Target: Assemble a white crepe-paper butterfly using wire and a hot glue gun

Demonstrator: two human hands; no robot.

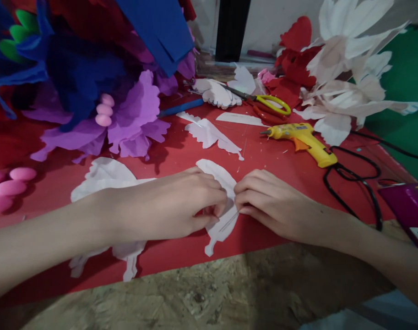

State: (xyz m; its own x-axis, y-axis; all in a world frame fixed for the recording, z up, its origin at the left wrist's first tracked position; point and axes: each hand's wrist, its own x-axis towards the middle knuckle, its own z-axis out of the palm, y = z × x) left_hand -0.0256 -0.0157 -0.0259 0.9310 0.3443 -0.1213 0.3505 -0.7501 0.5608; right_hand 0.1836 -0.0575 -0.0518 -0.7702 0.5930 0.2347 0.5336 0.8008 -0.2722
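A white butterfly-wing-like cutout [215, 170] of thin sheet lies on the red surface in front of me, its narrow tail pointing at the near edge. My left hand [191, 199] is closed, with its fingertips curled down on the middle of the cutout. From the other side, my right hand [272, 199] pinches the cutout's right edge. Thin dark lines [228, 222] run across the lower part between the hands; whether they are wire or drawn marks I cannot tell. More white cutouts [107, 174] lie partly hidden under my left forearm.
A yellow glue gun [298, 135] with a black cord lies at right, behind it yellow-and-orange-handled scissors [275, 104]. A scalloped white piece [209, 133] lies ahead. Purple petals [135, 114], blue sheets [157, 32] and pink egg-shaped pieces [11, 188] crowd the left; white petals [349, 87] stand at right.
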